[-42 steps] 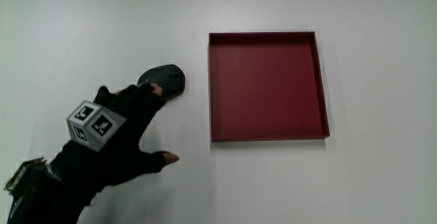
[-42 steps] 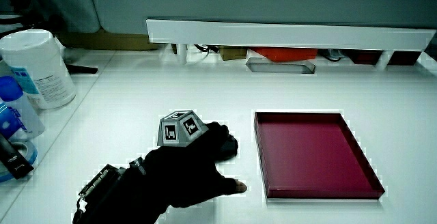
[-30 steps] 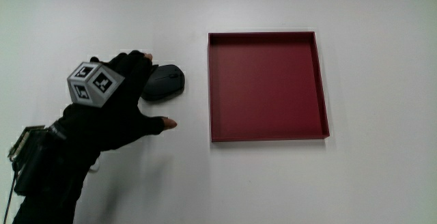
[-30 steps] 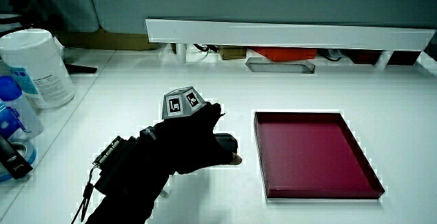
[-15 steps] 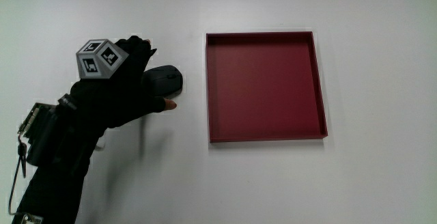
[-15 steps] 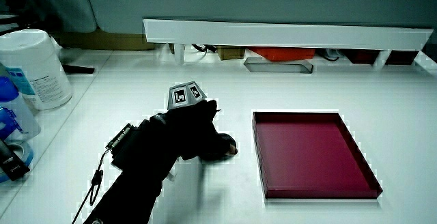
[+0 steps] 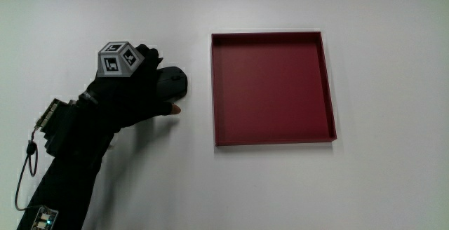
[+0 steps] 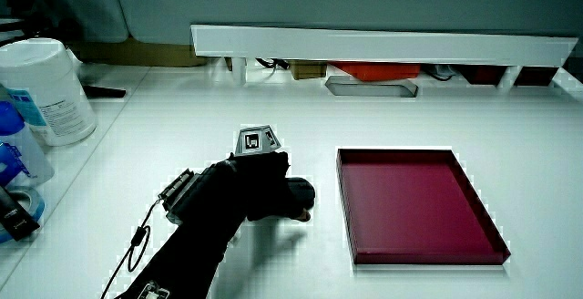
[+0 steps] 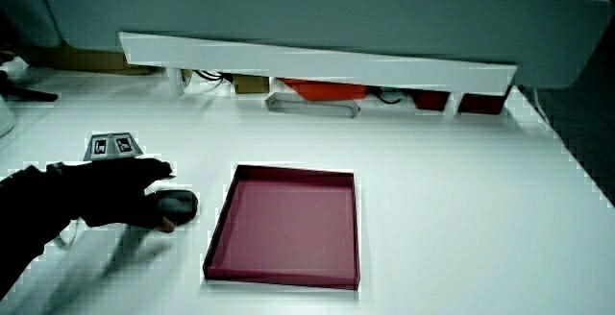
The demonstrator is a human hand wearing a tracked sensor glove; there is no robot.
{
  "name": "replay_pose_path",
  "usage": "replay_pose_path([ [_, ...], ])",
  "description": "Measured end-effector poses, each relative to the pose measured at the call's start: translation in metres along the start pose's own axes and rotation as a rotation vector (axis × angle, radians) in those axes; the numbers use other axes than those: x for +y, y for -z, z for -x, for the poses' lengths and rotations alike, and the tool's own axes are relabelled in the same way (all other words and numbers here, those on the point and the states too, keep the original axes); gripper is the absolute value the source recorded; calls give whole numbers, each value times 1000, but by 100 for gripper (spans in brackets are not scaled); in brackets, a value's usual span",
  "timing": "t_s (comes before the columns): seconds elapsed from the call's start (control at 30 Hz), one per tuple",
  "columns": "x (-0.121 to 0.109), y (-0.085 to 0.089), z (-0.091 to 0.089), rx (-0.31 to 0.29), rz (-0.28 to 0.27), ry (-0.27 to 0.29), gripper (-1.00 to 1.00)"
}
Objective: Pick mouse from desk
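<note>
Now the hand (image 7: 130, 93) sits over the mouse (image 7: 170, 85) on the tabletop (image 7: 280, 188), patterned cube (image 7: 118, 58) on its back, fingers (image 7: 151, 56) draped across the dark shell and thumb tucked against the side nearer the person — clamped on it, as best the main view shows. Mouse's long axis appears to run between forearm and red tray (image 7: 273, 88); which end is the front, can't tell. Mouse lies just beside the tray, not touching.
</note>
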Motion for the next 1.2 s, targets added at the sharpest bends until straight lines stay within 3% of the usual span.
replay_pose_path([
  [0.3,5,5,-1,38,0,-12,0],
  [0.53,6,6,-1,59,-31,-21,39],
  [0.67,9,10,2,58,-93,9,61],
  [0.9,6,9,1,70,-131,35,100],
  [1.07,2,7,-1,58,-147,59,100],
  [1.2,-12,-5,-11,58,-180,91,100],
])
